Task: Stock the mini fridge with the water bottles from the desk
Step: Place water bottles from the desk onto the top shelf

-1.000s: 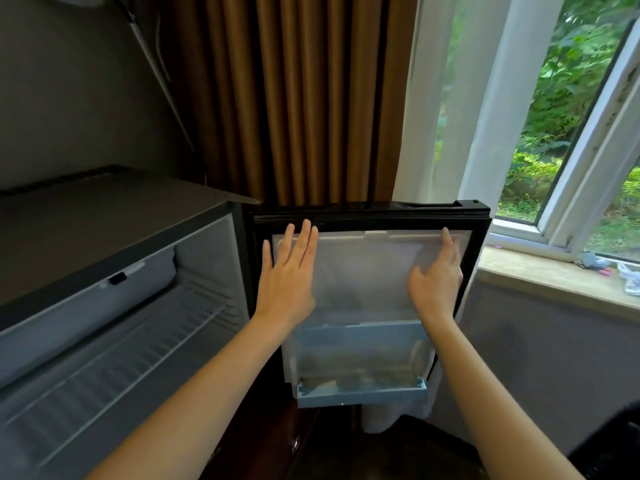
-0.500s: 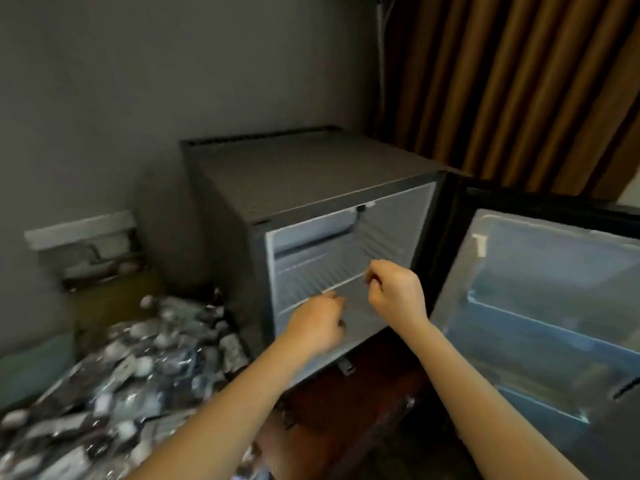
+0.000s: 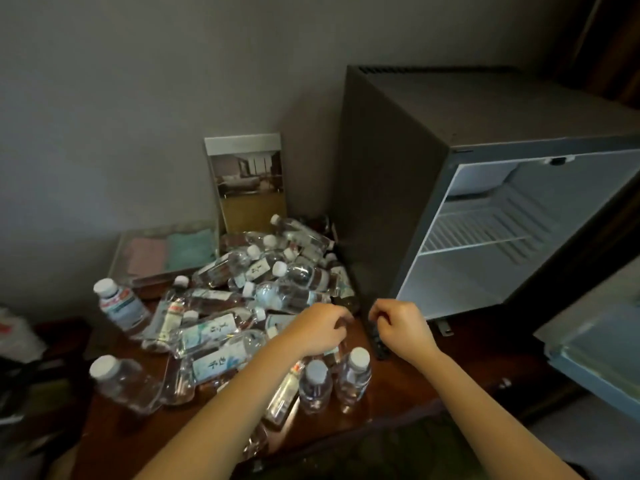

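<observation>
The water bottles (image 3: 242,299) are lying in a loose heap on the dark wooden bench (image 3: 398,386), just left of the mini fridge (image 3: 398,168), with the far ones touching its grey side wall. Most are resting on their sides, crossing one another. Two small bottles (image 3: 315,382) are standing upright at the near edge of the heap, side by side, and one labelled bottle (image 3: 119,303) is standing tilted at the left edge.

The mini fridge is sitting on the right part of the bench with its door (image 3: 595,341) hanging open at the near right. Its wire shelf (image 3: 478,233) is showing across the middle of the white interior.

The left hand (image 3: 322,329) is hovering over the near right part of the heap, its grip loosely curled and holding nothing. The right hand (image 3: 401,327) is hanging just beside it, in front of the fridge's near left corner, its grip also loosely curled and empty. A dark oblong object (image 3: 379,344), too blurred to identify, is lying on the bench between the two wrists.

A printed card (image 3: 249,181) is leaning against the far wall, and a clear tray (image 3: 166,251) with pink and green cloths is sitting to its left.
</observation>
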Demonstrator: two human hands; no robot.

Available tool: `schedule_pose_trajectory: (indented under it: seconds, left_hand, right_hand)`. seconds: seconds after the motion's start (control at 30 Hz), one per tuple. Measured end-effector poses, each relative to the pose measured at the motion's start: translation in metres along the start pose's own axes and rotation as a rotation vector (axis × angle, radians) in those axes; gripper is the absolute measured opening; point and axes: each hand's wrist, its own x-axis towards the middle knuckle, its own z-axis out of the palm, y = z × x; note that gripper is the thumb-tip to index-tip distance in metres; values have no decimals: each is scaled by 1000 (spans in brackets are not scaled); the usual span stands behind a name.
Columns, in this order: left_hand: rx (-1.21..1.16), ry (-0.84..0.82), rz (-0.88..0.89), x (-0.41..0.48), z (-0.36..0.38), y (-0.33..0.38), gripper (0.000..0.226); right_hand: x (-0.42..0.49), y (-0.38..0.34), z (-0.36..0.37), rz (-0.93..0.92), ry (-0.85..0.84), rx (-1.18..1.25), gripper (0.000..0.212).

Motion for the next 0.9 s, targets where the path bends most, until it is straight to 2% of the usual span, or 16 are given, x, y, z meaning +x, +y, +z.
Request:
schedule_pose_trajectory:
  seconds: [0.13, 0.2, 0.3, 0.33, 0.5, 0.6, 0.7, 0.9]
  left_hand:
    - [124, -176, 6, -8, 24, 3, 27]
    - [191, -176, 11, -9, 35, 7, 31]
    - [265, -135, -13, -2, 50, 11, 55]
    - [272, -113, -19, 2, 54, 13, 55]
    - [107, -4, -56, 29, 54, 17, 30]
    - [5, -71, -80, 45, 42, 13, 20]
    - [-114, -128, -76, 59, 29, 12, 18]
    - [-271, -59, -116, 81, 6, 17, 17]
  right_hand:
    - [-13, 6, 17, 47, -86, 29, 21]
    - [-15, 12, 20, 77, -115, 57, 22]
    - [-9, 26, 22, 129, -192, 111, 26]
    - [-5, 32, 23, 151, -232, 148, 28]
    - [8, 64, 27, 231, -568, 310, 41]
    - [17, 88, 29, 210, -791, 313, 62]
    - [29, 103, 35, 120, -956, 309, 69]
    - [57, 120, 43, 15, -1050, 474, 79]
